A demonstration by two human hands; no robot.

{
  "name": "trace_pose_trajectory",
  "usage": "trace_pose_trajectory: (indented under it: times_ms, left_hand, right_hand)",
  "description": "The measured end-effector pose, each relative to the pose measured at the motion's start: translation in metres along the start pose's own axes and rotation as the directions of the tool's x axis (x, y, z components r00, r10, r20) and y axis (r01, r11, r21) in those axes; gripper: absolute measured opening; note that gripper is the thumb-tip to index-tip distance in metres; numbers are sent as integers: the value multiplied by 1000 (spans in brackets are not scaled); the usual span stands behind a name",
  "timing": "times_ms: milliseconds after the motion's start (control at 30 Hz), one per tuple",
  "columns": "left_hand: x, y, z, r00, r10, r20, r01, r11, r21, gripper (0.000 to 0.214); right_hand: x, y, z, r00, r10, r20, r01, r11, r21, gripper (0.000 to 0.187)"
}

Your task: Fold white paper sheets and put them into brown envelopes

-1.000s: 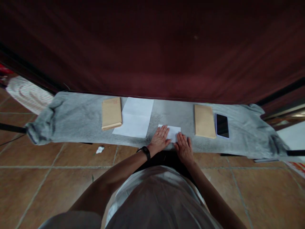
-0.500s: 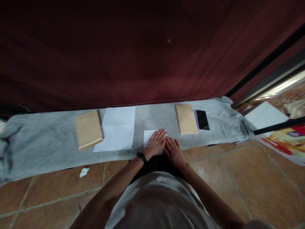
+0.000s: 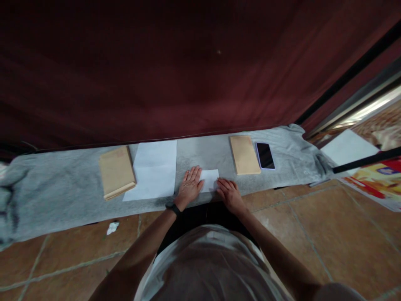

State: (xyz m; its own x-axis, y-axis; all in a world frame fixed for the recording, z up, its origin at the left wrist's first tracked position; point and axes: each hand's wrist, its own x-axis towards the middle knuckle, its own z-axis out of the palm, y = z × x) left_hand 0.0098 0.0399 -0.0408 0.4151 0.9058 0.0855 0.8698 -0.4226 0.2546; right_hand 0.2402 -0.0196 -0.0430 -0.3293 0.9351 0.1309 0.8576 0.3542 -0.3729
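Head view, one surface catalogued around the folded white paper (image 3: pixel 209 180).

Item: folded white paper. Small flat rectangle, matte, crisp straight edges, lying on the grey cloth (image 3: pixel 62 184) near its front edge, about the middle of its length. Partly covered at both ends by hands.

Left hand (image 3: pixel 189 187): laid palm-down on the paper's left end, fingers extended and close together, flat against the sheet; black band on the wrist (image 3: pixel 173 207).

Right hand (image 3: pixel 229 194): palm-down at the paper's right end, fingers slightly curled with tips touching its edge; not closed around anything.

Grey cloth: soft, fuzzy, long strip, bunched at both ends.

Left of the folded paper: larger white sheet (image 3: pixel 153 169), smooth, with a crease across it; beyond that, just beside it, a stack of tan envelopes (image 3: pixel 116 171), stiff paper, rectangular.

Right of the folded paper: second tan envelope (image 3: pixel 244 154), flat, and touching its far side a phone (image 3: pixel 265 155), glossy black screen, pale rim.

Behind the folded paper: dark red curtain (image 3: pixel 188 75), draped fabric.

In front: brown floor tiles (image 3: pixel 328 234), glazed, pale grout lines, with a crumpled white scrap (image 3: pixel 112 227).
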Motion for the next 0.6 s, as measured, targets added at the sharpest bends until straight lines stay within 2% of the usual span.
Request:
trace_pose_trajectory:
  times_ms: [100, 233, 333, 467, 600]
  left_hand:
    - [-4, -3, -2, 1000, -25, -11, 25, 1000, -3, 60]
    - [-5, -3, -3, 999, -30, -21, 30, 999, -12, 59]
    - [-5, -5, -3, 999, -24, -39, 23, 999, -38, 57]
    - [-3, -9, -3, 998, -38, -52, 34, 996, -81, 54]
    - [7, -11, -11, 995, -66, -77, 57, 993, -108, 56]
  right_hand:
    - [30, 7, -4, 998, 64, -1, -64, 998, 28, 45]
    - [70, 12, -7, 994, 90, 62, -92, 995, 34, 48]
    - [89, 13, -11, 983, 149, 111, -156, 986, 63, 49]
    - [103, 13, -18, 969, 196, 153, -216, 968, 127, 33]
    - [111, 9, -32, 974, 172, 147, -199, 961, 194, 17]
